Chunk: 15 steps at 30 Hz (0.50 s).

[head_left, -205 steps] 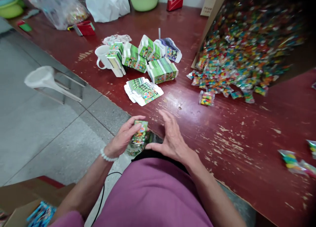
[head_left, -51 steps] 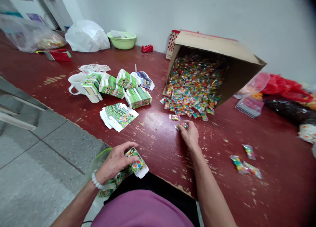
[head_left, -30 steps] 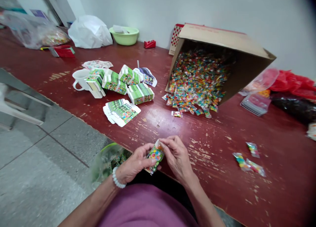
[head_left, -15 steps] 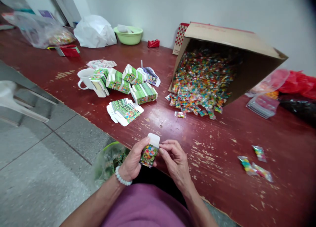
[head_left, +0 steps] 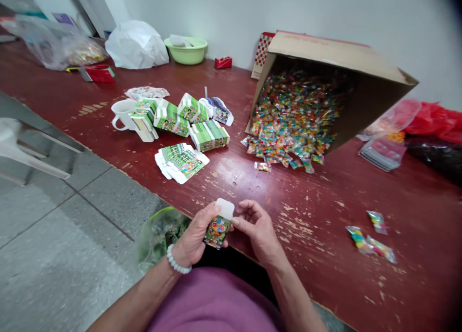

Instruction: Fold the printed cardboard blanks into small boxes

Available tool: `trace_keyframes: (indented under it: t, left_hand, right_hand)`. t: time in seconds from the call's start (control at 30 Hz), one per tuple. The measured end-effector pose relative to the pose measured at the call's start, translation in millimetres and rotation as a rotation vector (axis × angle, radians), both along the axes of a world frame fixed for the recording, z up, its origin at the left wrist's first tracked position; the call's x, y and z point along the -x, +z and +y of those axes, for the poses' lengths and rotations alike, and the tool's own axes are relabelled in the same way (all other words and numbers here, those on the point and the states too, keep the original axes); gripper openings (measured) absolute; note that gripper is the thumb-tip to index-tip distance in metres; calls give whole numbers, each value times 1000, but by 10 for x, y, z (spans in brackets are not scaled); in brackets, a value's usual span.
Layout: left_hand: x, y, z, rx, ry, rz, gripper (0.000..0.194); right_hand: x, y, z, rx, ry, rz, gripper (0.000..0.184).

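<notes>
My left hand (head_left: 195,232), with a pale bead bracelet at the wrist, grips a small green printed candy box (head_left: 217,231). The box's white top flap stands up, and my left thumb presses near the flap's base. My right hand (head_left: 255,225) is just to the right of it. Its thumb tip meets the box's upper right edge, while the other fingers curl apart from the thumb with nothing visible between them. Beyond my hands lies a fanned stack of flattened green boxes (head_left: 184,163). Whether the box holds anything inside cannot be seen.
A tipped cardboard carton (head_left: 335,57) spills wrapped candies (head_left: 296,115) onto the red table (head_left: 306,264). Loose candy packets (head_left: 377,222) lie at the right. Bundled green boxes (head_left: 209,135) lie near a white mug (head_left: 123,114). A lined bin (head_left: 155,236) stands below the table edge.
My right fingers have lifted away from the flap and spread from the thumb. The box in my left hand has shifted slightly down. The view has moved a little.
</notes>
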<state>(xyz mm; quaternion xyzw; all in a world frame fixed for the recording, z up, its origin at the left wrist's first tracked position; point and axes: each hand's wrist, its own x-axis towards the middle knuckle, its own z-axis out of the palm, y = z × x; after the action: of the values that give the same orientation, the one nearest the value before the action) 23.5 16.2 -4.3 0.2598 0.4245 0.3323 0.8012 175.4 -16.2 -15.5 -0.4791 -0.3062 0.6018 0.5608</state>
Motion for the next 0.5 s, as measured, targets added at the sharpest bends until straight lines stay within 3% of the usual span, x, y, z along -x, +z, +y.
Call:
trace_keyframes:
  t: [0.13,0.23,0.4,0.5]
  left_hand:
    - [-18,-41,-17,76,64,-2,38]
    - [-35,-41,-35,40,62,28,38]
    - [-31,2,-19,-21,19,42,43]
    - [0,24,14,-45,-36,18,50]
  right_hand:
    - [44,-38,-75,-285,-97,-501,8]
    - [1,-20,-83,-427,-25,-694,16]
    - [-32,-25,-7,-251,39,-408,9]
    - [-13,-34,20,-195,9,-295,26]
